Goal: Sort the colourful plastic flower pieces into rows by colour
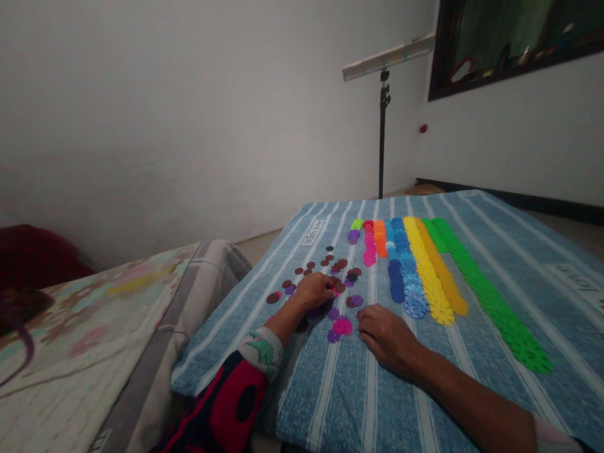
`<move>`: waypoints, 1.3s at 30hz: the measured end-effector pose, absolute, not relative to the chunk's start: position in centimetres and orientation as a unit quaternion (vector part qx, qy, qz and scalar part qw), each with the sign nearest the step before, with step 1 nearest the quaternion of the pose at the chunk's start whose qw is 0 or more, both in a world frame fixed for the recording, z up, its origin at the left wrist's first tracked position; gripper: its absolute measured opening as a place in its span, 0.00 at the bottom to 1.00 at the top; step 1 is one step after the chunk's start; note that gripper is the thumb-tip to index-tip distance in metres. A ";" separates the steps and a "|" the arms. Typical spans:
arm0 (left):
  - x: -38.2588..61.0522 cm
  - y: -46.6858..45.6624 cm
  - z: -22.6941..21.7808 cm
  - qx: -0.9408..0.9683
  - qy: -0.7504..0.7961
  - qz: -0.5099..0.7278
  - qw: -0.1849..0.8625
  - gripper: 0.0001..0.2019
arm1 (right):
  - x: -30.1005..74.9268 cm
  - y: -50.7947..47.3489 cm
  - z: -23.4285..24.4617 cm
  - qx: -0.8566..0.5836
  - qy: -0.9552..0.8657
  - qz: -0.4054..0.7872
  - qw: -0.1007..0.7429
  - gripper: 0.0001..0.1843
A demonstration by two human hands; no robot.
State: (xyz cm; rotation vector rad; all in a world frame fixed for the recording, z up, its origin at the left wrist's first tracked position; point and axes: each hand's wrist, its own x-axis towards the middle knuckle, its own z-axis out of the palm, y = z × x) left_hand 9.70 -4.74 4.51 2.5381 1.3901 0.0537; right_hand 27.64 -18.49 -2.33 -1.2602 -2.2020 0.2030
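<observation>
Left hand point(317, 291) — bent over scattered brown, scalloped plastic discs point(339, 287) on the blue, white-striped cloth-covered surface point(349, 396), grip unclear | right hand point(385, 335) — loosely curled beside pink scalloped plastic disc point(343, 326), hold unclear

Left hand point(315, 290) palm-down, fingers point(329, 288) curled downward; right hand point(385, 333) palm-down, fingers loosely bent; both forearms point(465, 387) angled inward.

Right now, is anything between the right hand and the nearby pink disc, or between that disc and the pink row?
Nothing visible between right hand and pink disc. Toward the pink row, a purple disc and a brown disc lie in the way.
</observation>
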 end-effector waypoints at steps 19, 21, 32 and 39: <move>9.3 -3.8 3.7 0.762 0.546 0.138 0.319 0.06 | 27.7 -18.4 -2.1 -0.472 -0.825 0.077 0.300 0.07; 9.6 -3.9 3.7 0.761 0.539 0.145 0.332 0.07 | 27.6 -18.5 -2.0 -0.472 -0.826 0.078 0.298 0.07; 8.7 -3.7 4.6 0.740 0.520 0.161 0.396 0.11 | 27.6 -18.5 -1.8 -0.480 -0.824 0.081 0.291 0.06; 10.3 -2.8 5.4 0.754 0.489 0.230 0.373 0.13 | 27.6 -18.5 -1.9 -0.485 -0.824 0.077 0.283 0.05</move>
